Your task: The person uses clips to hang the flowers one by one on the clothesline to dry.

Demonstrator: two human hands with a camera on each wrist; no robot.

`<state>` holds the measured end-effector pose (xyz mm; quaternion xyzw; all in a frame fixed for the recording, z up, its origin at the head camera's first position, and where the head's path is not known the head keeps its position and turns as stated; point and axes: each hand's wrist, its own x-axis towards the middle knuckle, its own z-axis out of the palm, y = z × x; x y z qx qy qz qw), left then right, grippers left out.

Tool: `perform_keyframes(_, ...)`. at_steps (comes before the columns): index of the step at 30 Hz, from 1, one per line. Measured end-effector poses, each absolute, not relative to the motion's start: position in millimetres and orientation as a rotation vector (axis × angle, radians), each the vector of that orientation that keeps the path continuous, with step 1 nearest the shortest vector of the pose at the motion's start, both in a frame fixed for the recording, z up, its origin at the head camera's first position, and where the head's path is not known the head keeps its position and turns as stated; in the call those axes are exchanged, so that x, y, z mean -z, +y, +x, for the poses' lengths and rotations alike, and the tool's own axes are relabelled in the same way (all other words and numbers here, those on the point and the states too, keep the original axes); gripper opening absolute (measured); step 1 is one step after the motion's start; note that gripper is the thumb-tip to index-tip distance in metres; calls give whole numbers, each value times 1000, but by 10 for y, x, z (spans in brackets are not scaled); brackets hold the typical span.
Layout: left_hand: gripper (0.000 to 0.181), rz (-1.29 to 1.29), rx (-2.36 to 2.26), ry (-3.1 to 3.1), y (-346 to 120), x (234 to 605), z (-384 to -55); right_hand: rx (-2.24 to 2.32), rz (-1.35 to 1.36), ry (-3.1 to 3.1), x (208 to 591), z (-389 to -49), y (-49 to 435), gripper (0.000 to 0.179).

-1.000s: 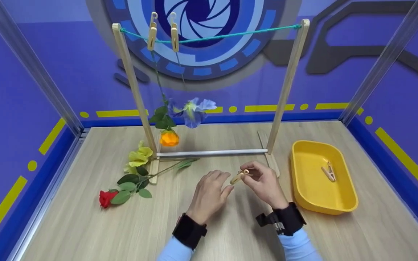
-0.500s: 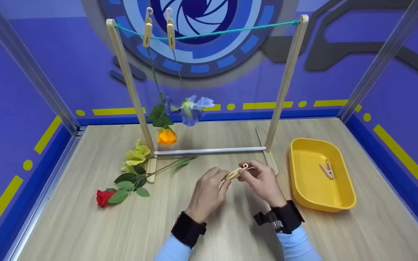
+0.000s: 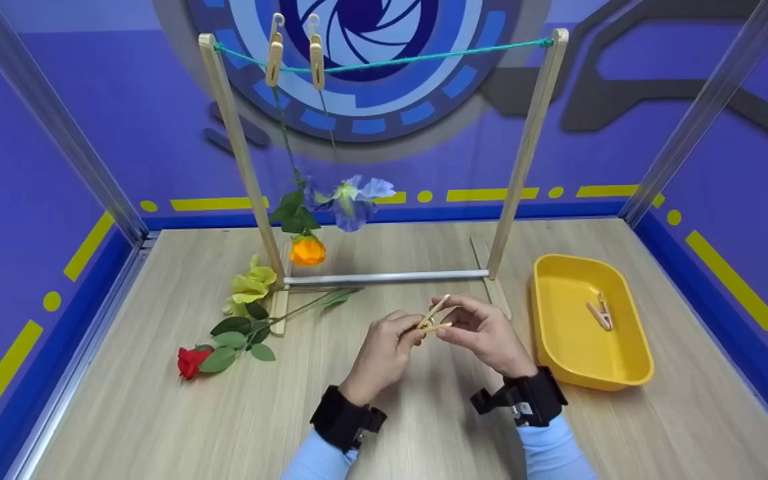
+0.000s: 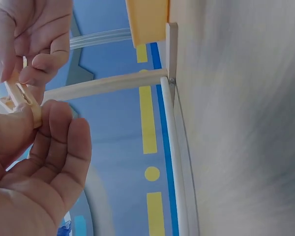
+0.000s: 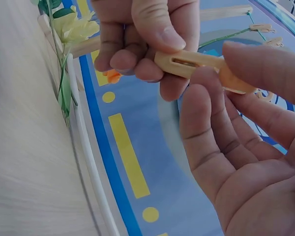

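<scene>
A light wooden clothespin [image 3: 432,321] is between both hands, above the table. My left hand [image 3: 384,353] pinches one end between thumb and fingers; the left wrist view shows that grip on the clothespin [image 4: 22,96] from close by. My right hand [image 3: 487,333] has its thumb and fingers on the other end, where the two legs spread apart in the head view. Partly behind the right thumb, the clothespin [image 5: 187,64] shows its slot in the right wrist view. Two more clothespins [image 3: 275,60] grip the green string [image 3: 424,59], with an orange flower [image 3: 307,251] and a blue flower [image 3: 352,203] hanging below.
A red rose [image 3: 193,363] and a yellow flower [image 3: 252,285] lie on the table at left, by the foot of the wooden frame [image 3: 524,160]. One clothespin [image 3: 601,313] lies inside the yellow tray [image 3: 544,353] at right. A metal bar [image 3: 384,278] joins the frame's posts.
My left hand has come to the clothespin and taken its near end. The clothespin has turned, its legs now pointing toward the right hand, whose fingers have shifted to the leg ends.
</scene>
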<state>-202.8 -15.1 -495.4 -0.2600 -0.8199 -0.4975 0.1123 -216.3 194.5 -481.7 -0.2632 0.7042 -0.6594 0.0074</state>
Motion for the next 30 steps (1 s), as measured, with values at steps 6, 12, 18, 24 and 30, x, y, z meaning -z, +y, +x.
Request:
perform_keyframes(6,15,-786,1503,-2438,-143,4943,-2027,2094,-807,2249,4810,-2147,1922,33)
perform_keyframes(12,14,-796,1475,-2489,-117,4912,-2011,2098,-840,2387,4814,-2149,1891,24)
perform_keyframes(18,16,-819,1409,-2469,-99,4911,-2005,2055,-831,2417,4806,-2147,1899,29)
perform_keyframes(24,20,-776,1349,-2516,-166,4909,-1999,2002,-819,2405,4808,-2148,1931,33)
perform_keyframes(30,23,-603,1111,-2481,-394,4846,-2050,2012,-791,2414,4789,-2151,1970,31)
